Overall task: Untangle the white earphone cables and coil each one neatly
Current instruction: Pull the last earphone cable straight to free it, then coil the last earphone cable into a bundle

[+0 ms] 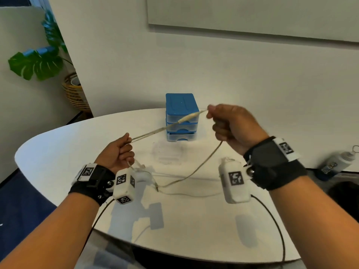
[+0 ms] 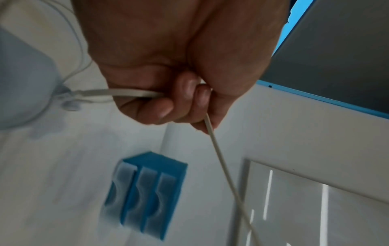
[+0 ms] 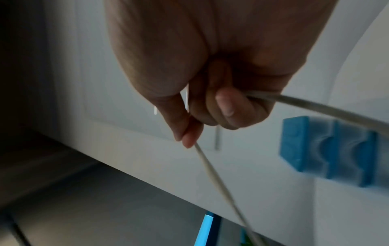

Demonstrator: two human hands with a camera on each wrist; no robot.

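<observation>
A white earphone cable [image 1: 167, 127] is stretched taut in the air between my two hands, above the white table [image 1: 58, 144]. My left hand [image 1: 120, 150] pinches its lower end, fingers curled round the cable [image 2: 134, 93]. My right hand [image 1: 229, 123] is raised higher and pinches the other end, near the inline remote [image 1: 189, 117]. From the right fist a further length [image 1: 204, 162] hangs down to the tabletop, where its plug [image 1: 156, 188] lies. Earbuds and loose loops [image 1: 139, 167] dangle under the left hand. The right wrist view shows the cable [image 3: 212, 174] leaving thumb and forefinger.
A small blue three-drawer organiser [image 1: 181, 117] stands at the back of the table behind the cable. A clear plastic lid [image 1: 168, 153] lies in front of it. A white bottle [image 1: 338, 162] sits at the far right. A potted plant [image 1: 38, 63] stands left.
</observation>
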